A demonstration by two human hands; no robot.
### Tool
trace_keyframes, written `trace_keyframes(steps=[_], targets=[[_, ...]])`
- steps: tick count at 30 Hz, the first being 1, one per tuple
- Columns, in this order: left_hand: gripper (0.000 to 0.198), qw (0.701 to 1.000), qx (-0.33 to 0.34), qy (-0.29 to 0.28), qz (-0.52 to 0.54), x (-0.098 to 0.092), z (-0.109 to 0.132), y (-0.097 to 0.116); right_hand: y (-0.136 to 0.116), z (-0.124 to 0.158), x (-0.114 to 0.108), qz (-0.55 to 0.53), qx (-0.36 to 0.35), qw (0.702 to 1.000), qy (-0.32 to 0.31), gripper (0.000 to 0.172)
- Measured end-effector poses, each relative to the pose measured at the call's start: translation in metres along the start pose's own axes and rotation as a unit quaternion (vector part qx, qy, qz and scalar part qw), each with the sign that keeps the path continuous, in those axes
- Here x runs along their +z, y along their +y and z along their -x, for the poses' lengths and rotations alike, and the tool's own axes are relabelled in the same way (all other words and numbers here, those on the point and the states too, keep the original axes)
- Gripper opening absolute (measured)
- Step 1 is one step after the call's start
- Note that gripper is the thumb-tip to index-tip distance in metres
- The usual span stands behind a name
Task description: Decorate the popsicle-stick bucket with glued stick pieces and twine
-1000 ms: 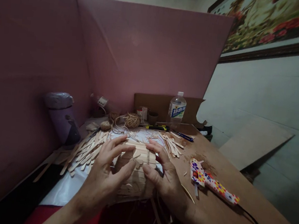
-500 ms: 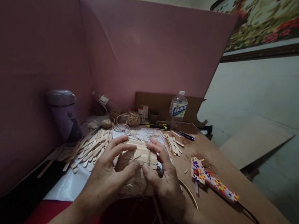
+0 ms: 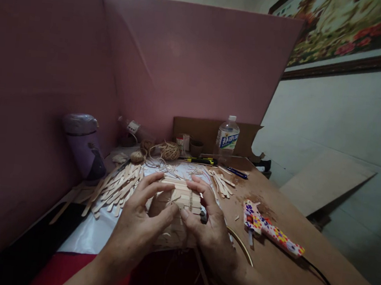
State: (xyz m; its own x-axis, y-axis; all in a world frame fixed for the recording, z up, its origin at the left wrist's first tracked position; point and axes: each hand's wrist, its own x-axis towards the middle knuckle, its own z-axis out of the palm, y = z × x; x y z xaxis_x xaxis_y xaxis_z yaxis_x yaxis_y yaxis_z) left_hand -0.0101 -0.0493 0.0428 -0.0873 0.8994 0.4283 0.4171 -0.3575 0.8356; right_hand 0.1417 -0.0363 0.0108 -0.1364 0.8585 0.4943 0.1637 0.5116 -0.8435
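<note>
Between my hands is a small craft piece built of wooden craft sticks [image 3: 180, 189], with a strand of twine [image 3: 190, 200] running across its right side. My left hand [image 3: 145, 212] grips it from the left, fingers over the top and thumb on the near face. On the other side my right hand [image 3: 211, 222] holds it the same way, its thumb close to the left thumb. The palms and fingers cover the piece's sides. Below it, a thin stick and loose strands hang in the dark, hard to make out.
Loose craft sticks [image 3: 119, 191] lie piled at left, with more sticks [image 3: 220, 182] behind at right. A flowered glue gun [image 3: 269, 230] rests on the right with its cord. Behind stand a twine ball [image 3: 169, 150], a yellow cutter [image 3: 200, 160], a bottle [image 3: 228, 137] and a purple flask [image 3: 84, 147].
Both hands keep the same grip on the stick piece. The view has shifted very slightly; nothing was picked up or let go.
</note>
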Motion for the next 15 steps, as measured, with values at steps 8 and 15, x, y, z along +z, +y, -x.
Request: trace_keyframes(steps=[8,15], targets=[[0.019,1.000,0.001,0.003,0.011,0.0013,0.0000,0.0000,0.0015,-0.0016,0.0008,-0.007,0.005,1.000,0.005,0.040],[0.018,1.000,-0.002,0.001,0.014,0.0016,0.0006,-0.0002,0.0020,-0.0016,0.0023,-0.020,0.005,1.000,0.012,0.039]])
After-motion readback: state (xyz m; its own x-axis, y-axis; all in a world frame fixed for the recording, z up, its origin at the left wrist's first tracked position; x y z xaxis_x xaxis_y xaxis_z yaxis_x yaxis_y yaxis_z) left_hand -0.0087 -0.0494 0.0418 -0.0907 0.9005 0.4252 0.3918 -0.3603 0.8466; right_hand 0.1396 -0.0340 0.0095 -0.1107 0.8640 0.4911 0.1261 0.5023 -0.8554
